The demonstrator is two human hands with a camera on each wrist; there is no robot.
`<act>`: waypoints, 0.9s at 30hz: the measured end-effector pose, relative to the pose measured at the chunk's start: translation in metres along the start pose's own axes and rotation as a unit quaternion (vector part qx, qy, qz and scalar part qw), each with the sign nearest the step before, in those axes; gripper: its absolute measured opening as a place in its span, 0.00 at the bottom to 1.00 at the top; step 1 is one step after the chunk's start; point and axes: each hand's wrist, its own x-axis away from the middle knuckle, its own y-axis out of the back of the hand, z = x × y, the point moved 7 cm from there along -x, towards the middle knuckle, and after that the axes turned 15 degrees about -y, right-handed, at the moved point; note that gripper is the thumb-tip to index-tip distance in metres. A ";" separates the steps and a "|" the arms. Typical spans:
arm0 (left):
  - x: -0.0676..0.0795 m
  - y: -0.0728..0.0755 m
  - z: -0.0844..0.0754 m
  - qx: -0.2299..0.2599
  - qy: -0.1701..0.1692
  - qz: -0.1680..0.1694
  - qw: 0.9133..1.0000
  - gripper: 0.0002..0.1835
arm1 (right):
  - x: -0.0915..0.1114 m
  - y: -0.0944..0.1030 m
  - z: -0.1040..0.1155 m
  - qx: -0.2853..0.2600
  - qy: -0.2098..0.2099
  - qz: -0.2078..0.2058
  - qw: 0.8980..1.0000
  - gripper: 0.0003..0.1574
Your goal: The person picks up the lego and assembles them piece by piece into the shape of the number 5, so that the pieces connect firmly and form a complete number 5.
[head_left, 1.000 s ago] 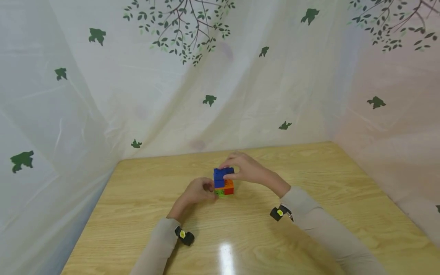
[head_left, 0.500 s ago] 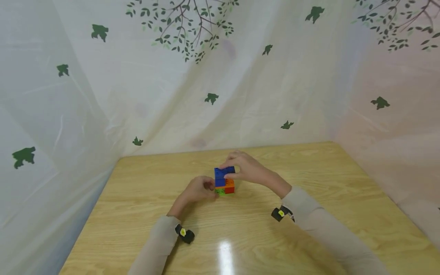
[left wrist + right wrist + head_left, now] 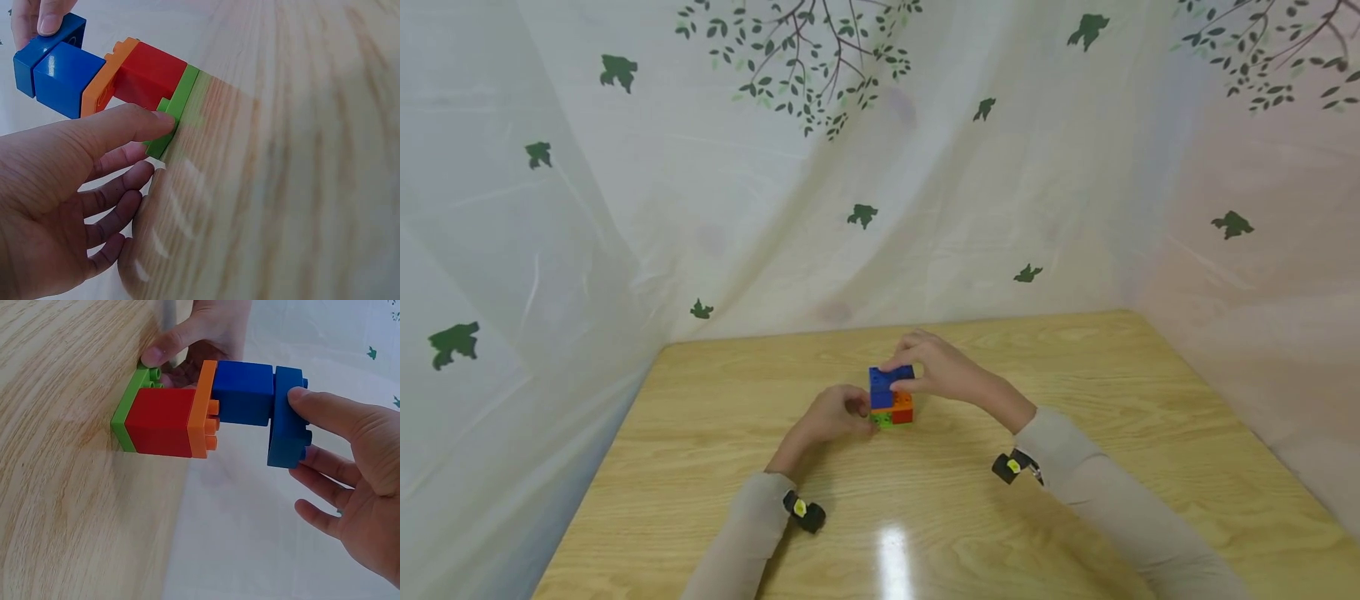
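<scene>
A stack of toy building bricks stands on the wooden table, between both hands. From the bottom up it has a thin green brick (image 3: 132, 412), a red brick (image 3: 161, 422), a thin orange brick (image 3: 201, 412), a blue brick (image 3: 242, 392) and a flat blue brick (image 3: 286, 428) on top. Offset sideways, the upper bricks overhang the red one. My left hand (image 3: 833, 414) pinches the green brick at the base, thumb on its near side. From the right, my right hand (image 3: 946, 369) grips the flat top brick between thumb and fingers.
The wooden table (image 3: 880, 483) reaches back to a pale curtain (image 3: 760, 217) printed with leaves and birds, which also hangs along both sides. A camera is strapped to each wrist. Glare shows near the table's front.
The head view has shifted slightly. Both hands keep their places on the stack, and the bricks show no clear movement.
</scene>
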 end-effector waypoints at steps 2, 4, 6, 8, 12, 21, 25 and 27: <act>0.000 0.000 0.000 -0.001 -0.002 -0.001 1.000 0.15 | -0.001 0.000 0.000 0.004 0.002 0.002 1.000 0.19; 0.000 0.000 0.000 0.000 -0.004 -0.002 1.000 0.15 | -0.001 0.000 0.001 0.006 0.003 0.004 1.000 0.19; 0.000 0.000 0.000 0.001 -0.007 -0.001 1.000 0.15 | -0.001 0.000 0.000 0.009 0.002 0.007 1.000 0.19; 0.000 0.000 0.000 0.001 -0.007 0.000 1.000 0.16 | -0.001 0.000 0.001 0.010 0.002 0.010 1.000 0.19; 0.001 0.000 0.000 0.000 -0.006 0.000 1.000 0.16 | -0.002 0.000 0.001 0.006 -0.001 0.015 1.000 0.19; 0.000 0.002 -0.001 0.000 -0.001 0.001 1.000 0.14 | -0.003 0.001 0.004 0.002 0.001 0.021 1.000 0.19; 0.000 0.003 -0.002 -0.004 -0.008 -0.001 1.000 0.14 | -0.003 0.001 0.004 0.001 -0.005 0.022 1.000 0.18; 0.000 0.003 -0.002 -0.003 -0.009 0.000 1.000 0.14 | -0.003 0.001 0.004 0.001 -0.006 0.024 1.000 0.18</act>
